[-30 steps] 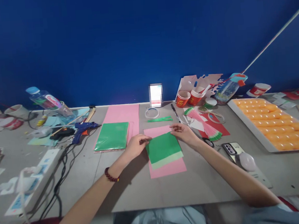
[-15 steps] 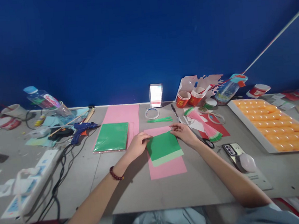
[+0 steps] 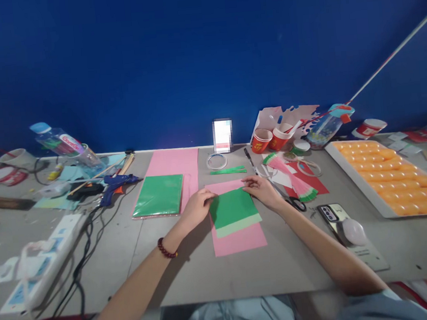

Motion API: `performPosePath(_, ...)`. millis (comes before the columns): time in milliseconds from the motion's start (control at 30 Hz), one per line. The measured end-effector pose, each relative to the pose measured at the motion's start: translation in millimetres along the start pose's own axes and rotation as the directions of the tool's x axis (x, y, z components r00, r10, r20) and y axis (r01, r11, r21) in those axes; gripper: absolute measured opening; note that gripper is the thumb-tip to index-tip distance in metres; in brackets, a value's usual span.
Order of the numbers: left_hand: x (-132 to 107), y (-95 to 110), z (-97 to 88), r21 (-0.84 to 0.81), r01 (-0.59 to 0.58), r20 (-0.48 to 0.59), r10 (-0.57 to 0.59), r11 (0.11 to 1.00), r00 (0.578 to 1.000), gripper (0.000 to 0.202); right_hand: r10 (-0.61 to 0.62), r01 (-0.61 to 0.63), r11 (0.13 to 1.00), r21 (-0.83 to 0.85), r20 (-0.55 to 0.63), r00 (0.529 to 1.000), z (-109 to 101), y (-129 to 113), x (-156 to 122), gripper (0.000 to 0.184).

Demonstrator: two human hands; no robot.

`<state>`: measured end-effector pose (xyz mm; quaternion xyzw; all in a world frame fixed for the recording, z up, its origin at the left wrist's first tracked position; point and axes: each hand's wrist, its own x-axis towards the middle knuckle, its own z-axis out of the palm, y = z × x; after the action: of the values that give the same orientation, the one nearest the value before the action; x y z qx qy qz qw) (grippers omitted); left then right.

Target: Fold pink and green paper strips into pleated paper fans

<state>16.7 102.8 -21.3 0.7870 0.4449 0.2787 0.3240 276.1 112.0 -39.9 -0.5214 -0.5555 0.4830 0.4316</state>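
A green sheet of paper [image 3: 234,208], with a pale green strip along its near edge, lies over a pink sheet [image 3: 240,240] in front of me. My left hand [image 3: 199,204] pinches the green paper at its far left corner. At the far right corner, my right hand [image 3: 262,189] pinches the same sheet, fingers bent. The pink sheet shows beyond and below the green one. Just past my hands are thin green paper strips [image 3: 228,170] and a roll of clear tape or tubing [image 3: 217,161]. Black-handled scissors [image 3: 297,204] lie beside my right wrist.
A wrapped green paper pack [image 3: 159,196] and a blue glue gun [image 3: 117,186] lie left, near a power strip [image 3: 44,264] with cables. Right are red paper cups [image 3: 262,141], a pink-green fringed strip [image 3: 292,178], a phone [image 3: 336,219] and a tray of orange balls [image 3: 396,177].
My hands and the green paper stay almost still. A brown elongated shape, which I cannot identify, has appeared at the left edge of the table.
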Motion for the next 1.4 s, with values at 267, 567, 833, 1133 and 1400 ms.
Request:
performPosePath(267,-0.1,1.5,0.5,0.061,0.001,0.0,-0.001,0.998,1.0,0.031,-0.032,0.032,0.999,-0.034,-0.01,0.999,2.3,-5.5,-1.2,0.033)
performPosePath(567,-0.7,5.7,-0.7,0.194,-0.041,-0.011,0.044,0.98,0.999,0.034,-0.156,0.131,0.966,-0.225,-0.095,0.983,10.5,-8.6,-4.8,0.02)
performPosePath(833,0.8,4.3,-2.8,0.184,-0.036,0.0,0.037,0.982,0.999,0.034,-0.135,0.116,0.974,-0.194,-0.092,0.987,11.9,-4.6,-3.7,0.024)
performPosePath(1133,0.9,4.8,-4.1,0.173,-0.039,0.009,0.039,0.984,0.999,0.033,-0.146,0.126,0.97,-0.209,-0.082,0.986,11.4,-1.0,-3.0,0.027)
performPosePath(1400,0.5,4.6,-3.2,0.199,-0.037,0.014,0.035,0.979,0.999,0.034,-0.156,0.133,0.966,-0.223,-0.086,0.984,11.1,-0.1,-3.0,0.027)
